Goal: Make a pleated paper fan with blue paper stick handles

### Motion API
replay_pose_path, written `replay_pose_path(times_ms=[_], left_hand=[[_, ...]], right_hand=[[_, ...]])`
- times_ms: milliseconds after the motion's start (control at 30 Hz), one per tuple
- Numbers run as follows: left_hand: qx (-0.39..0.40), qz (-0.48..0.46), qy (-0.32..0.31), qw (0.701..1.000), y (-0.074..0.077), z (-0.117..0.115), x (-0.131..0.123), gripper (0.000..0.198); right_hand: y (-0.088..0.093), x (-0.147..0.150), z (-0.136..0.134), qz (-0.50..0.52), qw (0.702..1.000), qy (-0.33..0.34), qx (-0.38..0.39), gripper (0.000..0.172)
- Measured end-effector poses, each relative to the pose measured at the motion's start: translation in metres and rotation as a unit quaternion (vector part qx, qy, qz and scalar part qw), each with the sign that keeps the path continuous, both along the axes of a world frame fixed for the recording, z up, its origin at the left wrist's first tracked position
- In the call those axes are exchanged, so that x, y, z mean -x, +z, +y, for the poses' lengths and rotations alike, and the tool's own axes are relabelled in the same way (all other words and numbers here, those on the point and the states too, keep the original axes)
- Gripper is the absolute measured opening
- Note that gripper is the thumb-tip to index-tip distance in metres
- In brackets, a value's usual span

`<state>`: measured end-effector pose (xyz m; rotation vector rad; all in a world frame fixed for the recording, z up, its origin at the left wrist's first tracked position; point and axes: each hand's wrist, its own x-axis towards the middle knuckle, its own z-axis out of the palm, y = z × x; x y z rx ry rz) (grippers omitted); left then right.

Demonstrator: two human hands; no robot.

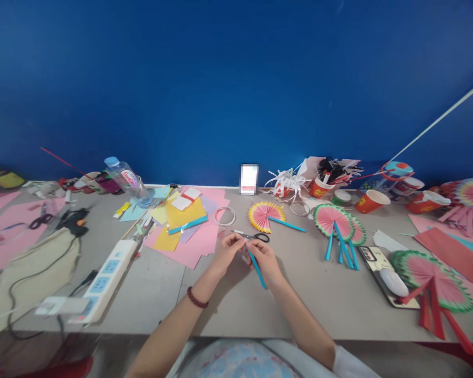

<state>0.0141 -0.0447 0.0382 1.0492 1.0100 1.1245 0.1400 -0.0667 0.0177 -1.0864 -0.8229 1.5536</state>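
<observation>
My left hand (230, 250) and my right hand (263, 256) meet above the table in front of me. Between them a narrow blue paper strip (257, 271) hangs slanting down to the right. The fingers of both hands pinch together at its upper end, which they partly cover. Just beyond my fingertips lie black-handled scissors (263, 238). Behind these rests a round pleated paper fan (262, 216), pink with a yellow rim, with a blue paper handle (287, 224). A roll of tape (224, 216) lies behind my left hand.
Pink paper sheets (189, 254) and a yellow packet (189, 212) lie left, with a power strip (109, 278) and a bottle (128, 181). Rightward are watermelon-coloured fans (333, 218), a phone (378, 273), a mouse (394, 282) and paper cups (372, 201). A blue wall (236, 89) stands behind.
</observation>
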Motion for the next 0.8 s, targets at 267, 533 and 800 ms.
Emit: replay_pose_path(times_ms=[267, 533, 800], left_hand=[[-0.015, 0.021, 0.029, 0.999, -0.003, 0.0, -0.001, 0.019], [0.003, -0.007, 0.073, 0.997, -0.012, 0.004, -0.004, 0.022], [0.017, -0.01, 0.118, 0.993, -0.017, 0.007, -0.004, 0.027]], right_hand=[[-0.001, 0.001, 0.004, -0.007, 1.0, 0.006, -0.011, 0.035], [-0.007, -0.001, 0.008, 0.05, 0.998, 0.025, -0.029, 0.028], [-0.008, -0.005, 0.01, 0.04, 0.999, 0.023, 0.017, 0.028]])
